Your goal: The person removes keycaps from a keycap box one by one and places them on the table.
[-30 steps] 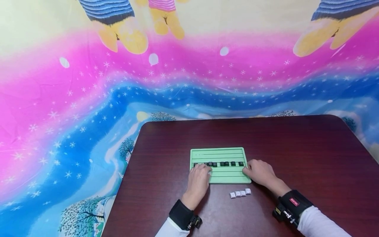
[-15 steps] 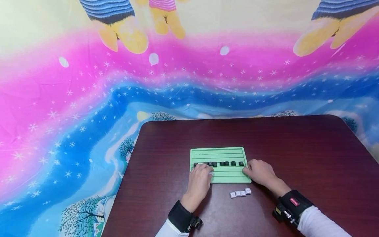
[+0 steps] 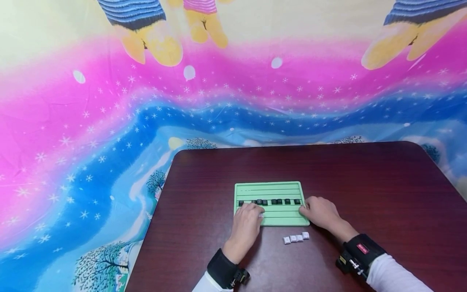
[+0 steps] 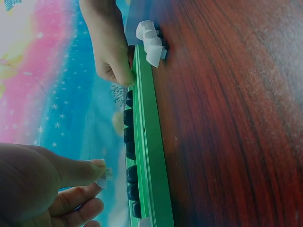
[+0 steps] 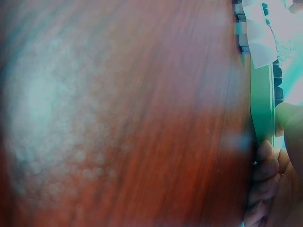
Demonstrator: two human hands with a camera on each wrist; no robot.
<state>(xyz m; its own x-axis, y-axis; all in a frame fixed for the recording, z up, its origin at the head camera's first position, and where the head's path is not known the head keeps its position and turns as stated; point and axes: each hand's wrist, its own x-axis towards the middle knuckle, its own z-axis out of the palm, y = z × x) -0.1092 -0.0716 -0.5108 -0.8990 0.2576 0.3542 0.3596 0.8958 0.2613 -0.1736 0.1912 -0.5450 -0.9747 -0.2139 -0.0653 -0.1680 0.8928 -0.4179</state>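
My left hand (image 3: 247, 225) is over the front left of a green ridged tray (image 3: 281, 220), pinching a white keycap (image 4: 101, 179) between thumb and forefinger. In the left wrist view that keycap is held apart from the tray surface. Black keycaps (image 3: 279, 201) stand in a row along a middle groove, some of them behind my left fingers. Another white keycap (image 4: 144, 222) shows at the tray's near side, at the bottom of the left wrist view. My right hand (image 3: 321, 211) grips the tray's right edge, thumb on top and the other fingers curled beside and below it.
Several white keycaps (image 3: 293, 239) lie in a short row on the dark wooden table (image 3: 365, 174), just in front of the tray. A patterned cloth (image 3: 233, 89) hangs behind the table's far edge. Each wrist wears a black strap (image 3: 221, 263) with a small camera.
My left hand has shifted slightly to the right and toward me, uncovering more of the leftmost black keycap. My right hand and the tray stay where they were.
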